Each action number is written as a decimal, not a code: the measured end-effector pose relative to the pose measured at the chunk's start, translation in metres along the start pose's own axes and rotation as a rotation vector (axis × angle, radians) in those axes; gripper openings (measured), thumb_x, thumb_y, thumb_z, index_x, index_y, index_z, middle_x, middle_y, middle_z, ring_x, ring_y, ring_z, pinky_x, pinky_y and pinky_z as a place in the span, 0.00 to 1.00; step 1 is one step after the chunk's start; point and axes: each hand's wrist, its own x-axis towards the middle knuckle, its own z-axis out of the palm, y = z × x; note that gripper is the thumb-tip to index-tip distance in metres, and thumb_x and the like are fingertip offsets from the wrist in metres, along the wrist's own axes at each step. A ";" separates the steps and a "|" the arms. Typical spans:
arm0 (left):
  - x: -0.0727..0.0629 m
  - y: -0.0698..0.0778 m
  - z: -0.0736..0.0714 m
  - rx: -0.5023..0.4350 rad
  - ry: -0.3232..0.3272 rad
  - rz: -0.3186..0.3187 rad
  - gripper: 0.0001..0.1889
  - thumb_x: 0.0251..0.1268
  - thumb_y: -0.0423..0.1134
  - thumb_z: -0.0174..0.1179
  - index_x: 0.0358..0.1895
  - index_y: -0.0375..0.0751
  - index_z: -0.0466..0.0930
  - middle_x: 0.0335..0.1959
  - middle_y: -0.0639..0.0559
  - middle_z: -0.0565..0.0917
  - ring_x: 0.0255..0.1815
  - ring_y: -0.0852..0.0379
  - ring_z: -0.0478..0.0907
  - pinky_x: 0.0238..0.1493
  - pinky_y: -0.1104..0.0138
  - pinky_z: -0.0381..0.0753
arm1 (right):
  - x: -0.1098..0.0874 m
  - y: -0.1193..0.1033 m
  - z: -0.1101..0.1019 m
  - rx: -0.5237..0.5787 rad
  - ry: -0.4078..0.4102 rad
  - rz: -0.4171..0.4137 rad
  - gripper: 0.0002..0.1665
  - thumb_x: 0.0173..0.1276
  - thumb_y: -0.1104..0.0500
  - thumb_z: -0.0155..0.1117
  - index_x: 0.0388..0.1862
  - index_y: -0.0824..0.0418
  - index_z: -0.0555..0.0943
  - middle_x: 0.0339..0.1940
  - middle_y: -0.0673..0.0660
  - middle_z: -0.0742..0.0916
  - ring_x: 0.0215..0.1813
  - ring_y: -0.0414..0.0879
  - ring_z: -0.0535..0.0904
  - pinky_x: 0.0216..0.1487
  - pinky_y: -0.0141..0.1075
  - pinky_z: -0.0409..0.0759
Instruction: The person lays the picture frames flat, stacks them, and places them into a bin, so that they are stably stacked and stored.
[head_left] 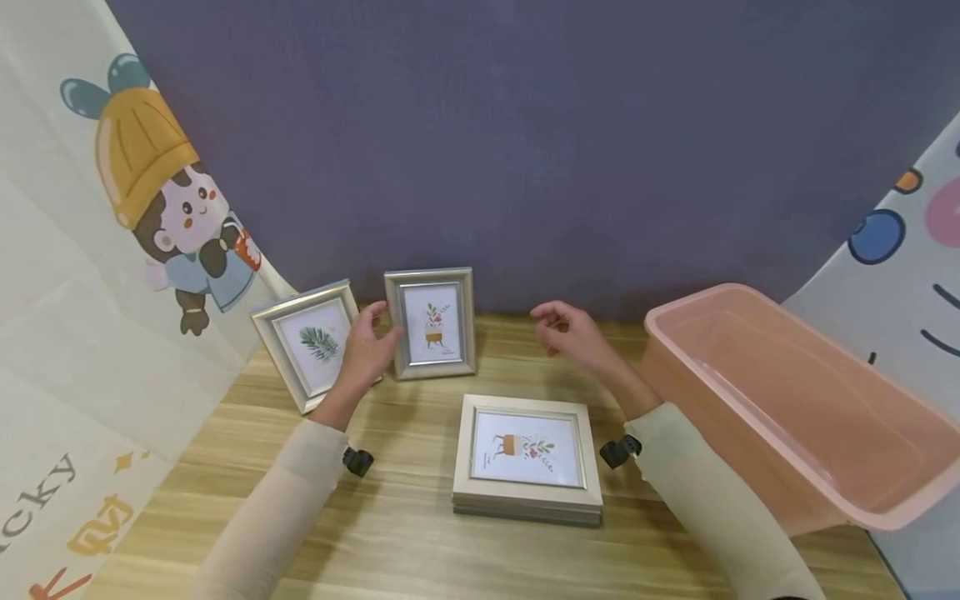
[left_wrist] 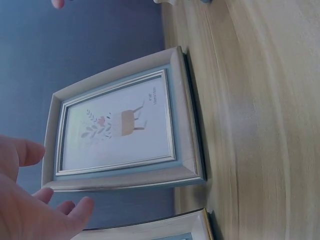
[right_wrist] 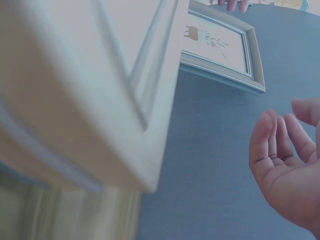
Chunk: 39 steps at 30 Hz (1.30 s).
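Observation:
Two picture frames stand upright at the back left of the table. One silver frame shows a potted plant; the other frame, tilted to the left, shows a green leaf. My left hand is beside the plant frame's left edge and overlaps the leaf frame in the head view. In the left wrist view its fingers are spread, with nothing between them. My right hand hovers over the table right of the plant frame, fingers loosely bent and holding nothing. Below it lies a stack of frames, a plant picture on top.
A pink plastic bin stands at the right side of the wooden table. A dark blue backdrop rises behind the frames. Printed cartoon sheets hang left and right, the left one with a figure in a yellow hat.

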 end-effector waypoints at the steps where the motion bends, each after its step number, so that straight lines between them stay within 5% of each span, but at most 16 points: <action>1: 0.002 -0.001 0.001 -0.013 -0.004 -0.004 0.34 0.72 0.40 0.58 0.78 0.39 0.59 0.76 0.37 0.65 0.74 0.36 0.66 0.74 0.45 0.69 | 0.003 -0.002 0.001 0.000 0.007 -0.004 0.18 0.77 0.60 0.59 0.62 0.62 0.77 0.44 0.63 0.81 0.38 0.51 0.78 0.40 0.44 0.86; 6: 0.008 -0.007 0.006 -0.060 -0.027 -0.051 0.37 0.73 0.39 0.57 0.80 0.37 0.53 0.79 0.38 0.62 0.75 0.37 0.64 0.76 0.46 0.68 | 0.016 -0.010 0.007 0.010 0.034 -0.003 0.20 0.77 0.59 0.60 0.65 0.58 0.76 0.45 0.60 0.81 0.43 0.56 0.78 0.42 0.40 0.86; 15: 0.011 -0.017 0.016 -0.117 -0.038 -0.081 0.36 0.73 0.35 0.54 0.80 0.35 0.49 0.78 0.31 0.60 0.76 0.34 0.63 0.75 0.45 0.70 | 0.047 -0.008 0.024 0.026 0.076 0.000 0.29 0.75 0.62 0.60 0.73 0.60 0.70 0.55 0.65 0.81 0.53 0.61 0.81 0.54 0.58 0.86; 21: 0.014 -0.025 0.026 -0.154 -0.042 -0.088 0.37 0.70 0.30 0.51 0.79 0.38 0.46 0.74 0.28 0.63 0.71 0.31 0.68 0.70 0.45 0.75 | 0.066 -0.008 0.037 -0.063 0.088 -0.020 0.35 0.73 0.61 0.61 0.77 0.56 0.66 0.56 0.64 0.83 0.51 0.57 0.84 0.46 0.48 0.89; 32: 0.012 -0.026 0.039 -0.023 0.012 -0.163 0.37 0.62 0.28 0.46 0.76 0.46 0.47 0.66 0.29 0.75 0.57 0.32 0.78 0.55 0.47 0.82 | 0.090 -0.015 0.059 -0.138 0.076 -0.023 0.42 0.74 0.59 0.61 0.82 0.43 0.58 0.67 0.65 0.80 0.56 0.57 0.85 0.45 0.43 0.89; 39: 0.012 -0.022 0.040 0.064 0.011 -0.200 0.37 0.63 0.26 0.44 0.77 0.44 0.45 0.56 0.26 0.80 0.42 0.36 0.81 0.34 0.58 0.81 | 0.097 -0.019 0.074 -0.133 0.085 -0.016 0.43 0.73 0.61 0.60 0.82 0.41 0.57 0.68 0.64 0.80 0.51 0.56 0.87 0.41 0.43 0.90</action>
